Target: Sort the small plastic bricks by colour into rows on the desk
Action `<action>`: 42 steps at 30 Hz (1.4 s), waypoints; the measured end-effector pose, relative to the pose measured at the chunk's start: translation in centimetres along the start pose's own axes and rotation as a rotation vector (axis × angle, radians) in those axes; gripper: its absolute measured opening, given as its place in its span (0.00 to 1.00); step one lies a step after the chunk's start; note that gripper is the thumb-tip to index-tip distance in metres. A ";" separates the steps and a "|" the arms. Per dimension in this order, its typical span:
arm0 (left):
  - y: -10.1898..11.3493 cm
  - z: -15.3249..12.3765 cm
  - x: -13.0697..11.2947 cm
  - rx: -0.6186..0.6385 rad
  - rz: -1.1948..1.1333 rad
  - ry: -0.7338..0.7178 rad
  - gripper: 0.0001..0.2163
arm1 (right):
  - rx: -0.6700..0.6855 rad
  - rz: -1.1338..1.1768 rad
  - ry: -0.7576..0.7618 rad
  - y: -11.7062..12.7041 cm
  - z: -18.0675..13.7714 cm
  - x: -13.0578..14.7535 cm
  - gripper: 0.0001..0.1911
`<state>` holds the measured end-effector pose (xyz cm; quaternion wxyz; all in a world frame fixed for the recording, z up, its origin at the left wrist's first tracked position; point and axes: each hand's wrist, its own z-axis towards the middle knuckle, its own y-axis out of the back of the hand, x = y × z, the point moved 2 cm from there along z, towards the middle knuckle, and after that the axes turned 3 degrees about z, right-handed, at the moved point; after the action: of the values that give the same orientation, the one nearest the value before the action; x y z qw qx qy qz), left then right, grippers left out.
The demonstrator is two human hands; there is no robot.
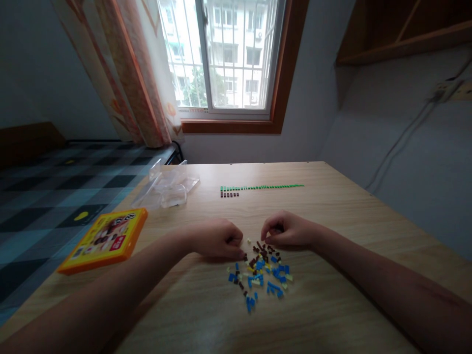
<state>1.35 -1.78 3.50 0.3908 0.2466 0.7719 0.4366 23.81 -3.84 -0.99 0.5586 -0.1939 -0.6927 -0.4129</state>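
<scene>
A loose heap of tiny building bricks (262,275), blue, dark brown and pale yellow, lies on the wooden table (332,206) in front of me. My left hand (217,238) rests at the heap's left edge with its fingers curled, a fingertip touching a dark brick. My right hand (285,230) sits at the heap's upper right, fingers pinched together over the dark bricks; what they hold is hidden. Farther back lie a long row of green bricks (261,187) and a short row of dark brown bricks (229,194) under its left end.
An orange and yellow box (105,240) lies flat near the table's left edge. Clear plastic packaging (167,187) sits behind it. A bed with a checked cover (55,191) stands to the left. Window, curtain and grey walls surround the table.
</scene>
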 end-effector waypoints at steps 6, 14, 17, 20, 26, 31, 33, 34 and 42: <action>-0.5 0.3 -1.3 -0.097 0.093 0.143 0.19 | 0.018 0.001 0.005 -0.1 0.0 0.1 0.09; -0.8 0.2 -2.1 -0.117 0.131 0.165 0.22 | 0.021 -0.037 0.012 -0.1 0.0 0.2 0.10; -0.8 0.2 -2.1 -0.122 0.162 0.165 0.22 | 0.017 -0.041 0.006 -0.1 0.0 0.1 0.09; -0.8 0.2 -2.2 -0.124 0.186 0.167 0.21 | 0.006 -0.012 -0.006 -0.1 0.0 -0.1 0.09; -0.8 0.2 -2.1 -0.126 0.156 0.163 0.20 | -0.007 0.000 -0.020 -0.1 0.0 -0.2 0.09; -0.9 0.3 -2.0 -0.137 0.120 0.147 0.20 | -0.003 -0.003 -0.018 0.0 0.2 -0.1 0.09; -0.9 0.2 -1.9 -0.145 0.101 0.149 0.21 | -0.004 0.003 -0.013 0.0 0.2 -0.1 0.09; -0.9 0.2 -1.9 -0.151 0.091 0.150 0.21 | -0.002 0.004 -0.009 0.0 0.2 -0.1 0.09; -1.2 0.8 -0.2 -0.254 0.093 0.114 0.20 | 0.004 -0.120 -0.019 0.6 -0.1 0.4 0.11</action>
<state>2.10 -2.12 2.26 0.3536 0.2056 0.7191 0.5618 24.18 -3.67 -0.44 0.5268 -0.1547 -0.7092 -0.4423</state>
